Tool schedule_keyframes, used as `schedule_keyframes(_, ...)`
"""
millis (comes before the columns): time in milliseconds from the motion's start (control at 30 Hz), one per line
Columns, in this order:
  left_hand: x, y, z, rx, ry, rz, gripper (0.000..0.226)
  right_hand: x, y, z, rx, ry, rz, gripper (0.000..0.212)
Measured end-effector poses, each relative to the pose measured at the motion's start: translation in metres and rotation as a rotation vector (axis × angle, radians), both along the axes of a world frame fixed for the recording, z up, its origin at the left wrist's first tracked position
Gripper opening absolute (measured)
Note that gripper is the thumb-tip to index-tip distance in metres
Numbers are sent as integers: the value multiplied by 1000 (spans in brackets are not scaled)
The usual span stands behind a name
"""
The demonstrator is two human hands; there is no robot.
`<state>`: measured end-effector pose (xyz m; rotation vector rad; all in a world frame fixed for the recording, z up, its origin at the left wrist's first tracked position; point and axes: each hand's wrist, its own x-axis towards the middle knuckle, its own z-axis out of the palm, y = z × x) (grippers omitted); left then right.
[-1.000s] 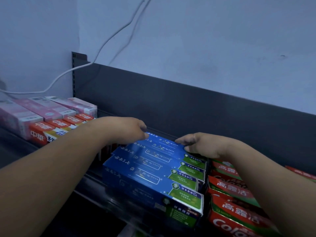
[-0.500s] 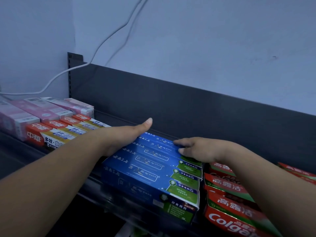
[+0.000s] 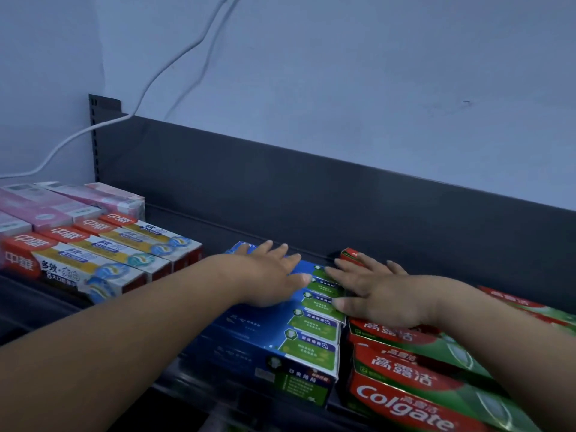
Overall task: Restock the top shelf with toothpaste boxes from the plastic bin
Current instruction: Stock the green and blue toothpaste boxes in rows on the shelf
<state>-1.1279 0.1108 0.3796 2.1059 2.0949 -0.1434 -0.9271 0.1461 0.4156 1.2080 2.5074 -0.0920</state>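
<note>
The one camera sits on the person's head and looks forward and a little down onto the shelf (image 3: 280, 235) from close by. It faces the dark back panel (image 3: 343, 207) and the pale wall (image 3: 343, 73) at a slant, so the panel slopes down rightward. The left hand (image 3: 265, 275) and right hand (image 3: 380, 294) reach in from the lower corners, meeting near mid-frame.

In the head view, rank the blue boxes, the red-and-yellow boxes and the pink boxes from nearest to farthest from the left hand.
1. Blue boxes: directly under the left hand, whose flat fingers rest on them.
2. Red-and-yellow boxes: the next group over, to the left.
3. Pink boxes: farthest left, beyond the red-and-yellow ones.
</note>
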Motion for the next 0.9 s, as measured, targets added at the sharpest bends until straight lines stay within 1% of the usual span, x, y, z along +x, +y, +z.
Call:
schedule_keyframes(200, 0, 0, 0, -107, 32, 21, 60, -6, -8, -6, -52, 26, -42, 62)
schedule_keyframes(367, 1, 0, 6, -140, 55, 4, 59, -6, -10, -12, -50, 62, -42, 62)
schedule_keyframes(433, 1, -1, 8, -144, 57, 5, 59, 0, -5, -12, -11, 131, -19, 63)
schedule_keyframes(467, 1, -1, 9, -145, 54, 10, 59, 6, -1, -9, 27, 197, -16, 63)
schedule_keyframes(533, 2, -1, 12, -152, 58, 29, 59, 25, 15, -1, 104, 366, -85, 64)
schedule_keyframes(567, 4, -1, 15, -152, 77, 37, 60, 36, 24, 4, 133, 411, -155, 63)
schedule_keyframes(600, 8, 1, 18, -146, 100, 41, 60, 48, 32, 8, 163, 393, -218, 62)
schedule_keyframes(633, 13, 2, 21, -137, 113, 42, 60, 59, 38, 11, 188, 326, -268, 61)
schedule_keyframes(700, 27, 3, 28, -116, 71, 41, 62, 74, 48, 11, 209, 218, -323, 59)
schedule_keyframes(767, 45, 2, 34, -97, 6, 23, 63, 82, 54, 5, 204, 198, -351, 57)
schedule_keyframes(833, 63, 0, 38, -81, -21, -2, 63, 86, 58, -1, 181, 190, -360, 52)
schedule_keyframes(900, 80, -3, 40, -78, -45, -16, 63, 89, 60, -6, 129, 194, -352, 39)
